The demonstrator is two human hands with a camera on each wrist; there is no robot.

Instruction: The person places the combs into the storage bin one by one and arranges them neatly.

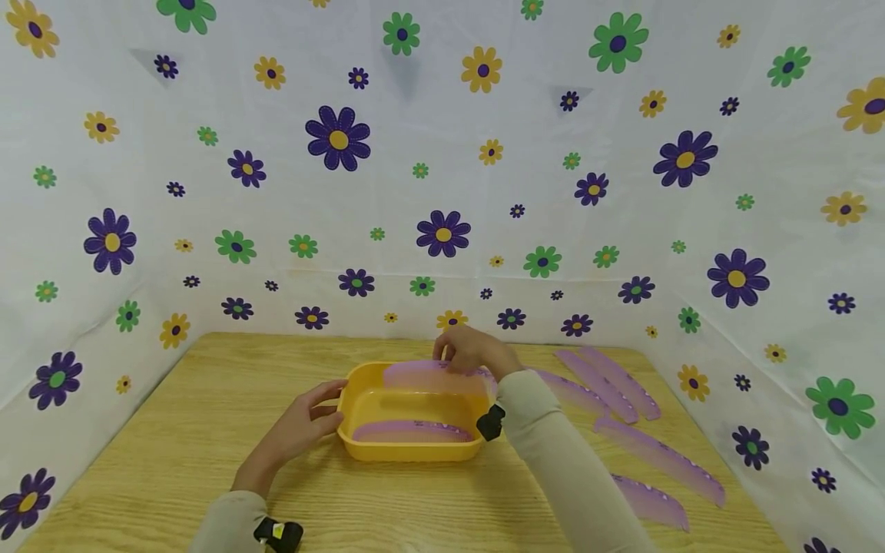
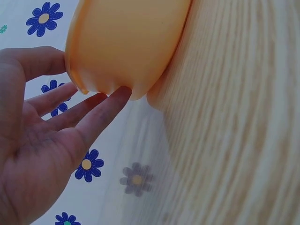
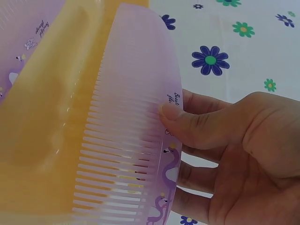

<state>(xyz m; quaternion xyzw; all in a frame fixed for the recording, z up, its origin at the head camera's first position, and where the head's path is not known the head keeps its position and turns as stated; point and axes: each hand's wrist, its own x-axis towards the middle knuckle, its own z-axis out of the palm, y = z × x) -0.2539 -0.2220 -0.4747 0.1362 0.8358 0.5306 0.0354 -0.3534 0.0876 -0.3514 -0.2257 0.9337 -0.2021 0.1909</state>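
Observation:
A yellow plastic basin (image 1: 408,453) sits on the wooden table. My left hand (image 1: 300,426) is at its left end, with fairly straight, spread fingers touching the outside; in the left wrist view, fingertips (image 2: 123,92) rest against the end wall. My right hand (image 1: 477,352) pinches a translucent purple comb (image 1: 418,376) by its spine, thumb on the near face, over the basin's far side. Its teeth point down into the basin, as the right wrist view shows on this comb (image 3: 126,103). Another purple comb (image 1: 408,431) lies inside along the near wall.
Several more purple combs lie to the right on the table, among them a far pair with one comb (image 1: 622,382), a middle comb (image 1: 660,458) and a near comb (image 1: 650,501) partly behind my right sleeve. A flower-printed white sheet (image 1: 387,192) surrounds the table's back and sides.

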